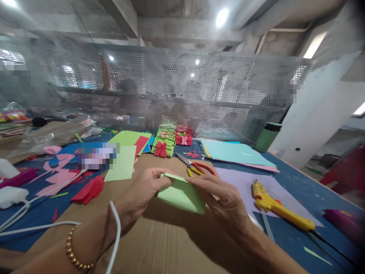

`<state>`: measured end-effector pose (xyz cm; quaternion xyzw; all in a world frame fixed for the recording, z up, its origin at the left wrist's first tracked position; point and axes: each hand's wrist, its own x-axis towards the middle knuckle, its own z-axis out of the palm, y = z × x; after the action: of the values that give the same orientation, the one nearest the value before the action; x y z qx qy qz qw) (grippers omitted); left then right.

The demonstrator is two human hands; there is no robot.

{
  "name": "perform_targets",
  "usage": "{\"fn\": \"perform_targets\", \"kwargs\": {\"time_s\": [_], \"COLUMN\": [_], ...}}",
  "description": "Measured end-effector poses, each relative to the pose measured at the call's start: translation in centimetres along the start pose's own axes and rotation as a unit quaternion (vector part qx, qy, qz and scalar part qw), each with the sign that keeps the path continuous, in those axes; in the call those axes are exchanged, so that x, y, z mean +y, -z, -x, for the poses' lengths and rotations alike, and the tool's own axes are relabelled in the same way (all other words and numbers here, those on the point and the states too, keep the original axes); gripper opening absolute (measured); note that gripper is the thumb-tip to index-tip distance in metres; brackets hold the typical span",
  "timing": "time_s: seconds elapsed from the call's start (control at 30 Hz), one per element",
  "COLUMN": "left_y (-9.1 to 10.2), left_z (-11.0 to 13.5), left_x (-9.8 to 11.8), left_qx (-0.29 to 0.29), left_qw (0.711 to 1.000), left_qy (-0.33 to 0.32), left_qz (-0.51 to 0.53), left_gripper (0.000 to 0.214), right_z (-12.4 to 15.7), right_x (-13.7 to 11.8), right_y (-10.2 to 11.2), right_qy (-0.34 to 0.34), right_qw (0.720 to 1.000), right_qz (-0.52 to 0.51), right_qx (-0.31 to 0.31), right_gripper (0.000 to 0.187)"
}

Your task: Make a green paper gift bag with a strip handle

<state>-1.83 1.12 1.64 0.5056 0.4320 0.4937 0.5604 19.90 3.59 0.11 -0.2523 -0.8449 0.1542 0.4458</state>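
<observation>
A light green sheet of paper [182, 196] is bent over between my hands, above the brown cardboard [159, 243]. My left hand [146, 186] pinches its left upper edge between thumb and fingers. On the other side, my right hand [222, 194] grips the right upper edge, fingers laid along the fold and the thumb hidden behind the paper. Just beyond the paper lie scissors [194, 166] with red and yellow handles. Farther back stand small green paper bags [164, 140] with bows, beside a red paper bag [184, 139].
At right, a yellow glue gun [279, 209] rests on lilac paper [236, 182]. Pale blue sheets [236, 154] and a green tumbler [267, 137] sit behind it. Red pieces [88, 190], pink scraps [58, 180] and a white cable [115, 232] are at left. A perforated screen [182, 87] borders the table.
</observation>
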Motion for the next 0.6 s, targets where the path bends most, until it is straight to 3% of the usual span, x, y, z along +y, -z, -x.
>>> {"fn": "perform_targets", "kwargs": {"time_s": [0.2, 0.37, 0.6], "left_y": [0.28, 0.20, 0.35], "left_z": [-0.23, -0.22, 0.17], "left_x": [-0.26, -0.09, 0.64], "left_qx": [0.025, 0.033, 0.020], "left_qw": [0.999, 0.998, 0.999], "left_qy": [0.015, -0.010, 0.004], "left_qz": [0.020, 0.047, 0.038], "left_gripper": [0.034, 0.024, 0.019], "right_z": [-0.11, -0.11, 0.26], "right_x": [-0.01, 0.42, 0.18], "right_y": [0.17, 0.25, 0.26], "right_qy": [0.057, 0.094, 0.078], "right_qw": [0.996, 0.989, 0.986], "right_qz": [0.055, 0.093, 0.106], "right_qx": [-0.049, -0.069, -0.100], "right_gripper": [0.045, 0.047, 0.044]}}
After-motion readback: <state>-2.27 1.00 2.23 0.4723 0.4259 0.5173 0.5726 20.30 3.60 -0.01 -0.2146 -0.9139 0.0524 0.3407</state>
